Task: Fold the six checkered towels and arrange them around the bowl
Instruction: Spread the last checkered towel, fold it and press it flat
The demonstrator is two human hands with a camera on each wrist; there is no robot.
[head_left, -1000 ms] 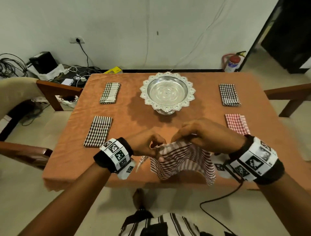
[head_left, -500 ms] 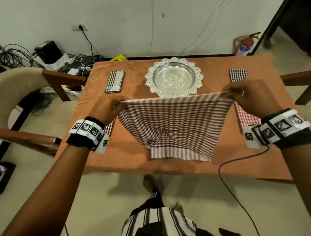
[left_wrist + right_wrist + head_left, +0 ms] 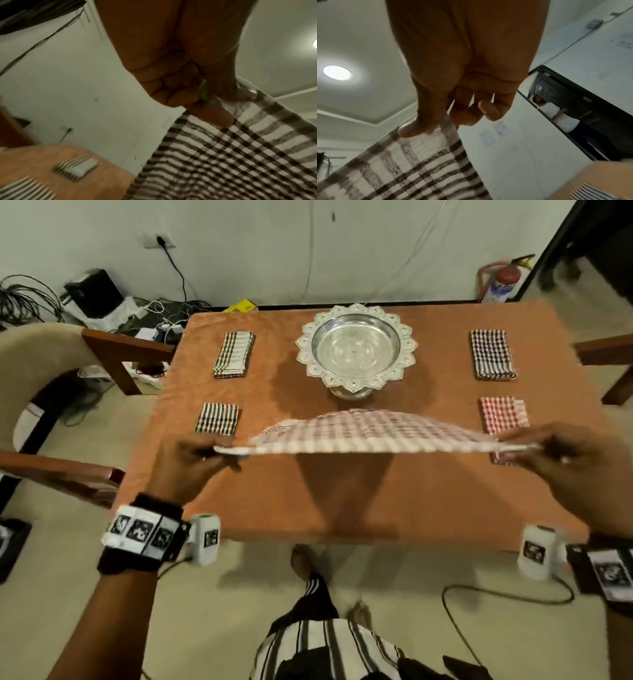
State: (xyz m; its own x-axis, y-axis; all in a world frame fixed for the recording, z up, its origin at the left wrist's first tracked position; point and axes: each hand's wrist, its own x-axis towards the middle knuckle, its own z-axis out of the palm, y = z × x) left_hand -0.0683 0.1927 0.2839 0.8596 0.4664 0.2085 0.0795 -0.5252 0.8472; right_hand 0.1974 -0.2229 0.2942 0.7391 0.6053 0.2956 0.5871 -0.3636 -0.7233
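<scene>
At mid-frame, the left hand (image 3: 191,460) and right hand (image 3: 561,463) each pinch a corner of the towel (image 3: 370,431), stretched flat between both grips above the tabletop (image 3: 342,501).

Spread towel (image 3: 370,433) is motion-blurred, and the right hand (image 3: 579,470) hides the near end of the red folded towel (image 3: 501,416); right wristband (image 3: 613,573) cut off at the edge.

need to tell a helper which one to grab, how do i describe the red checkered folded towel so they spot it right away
Start at the silver bowl in the middle of the orange table and look to its right, where two folded towels lie one behind the other. The red checkered towel is the nearer one, just beyond the right hand. It is the only red and white one; the other folded towels are dark checked.
</scene>
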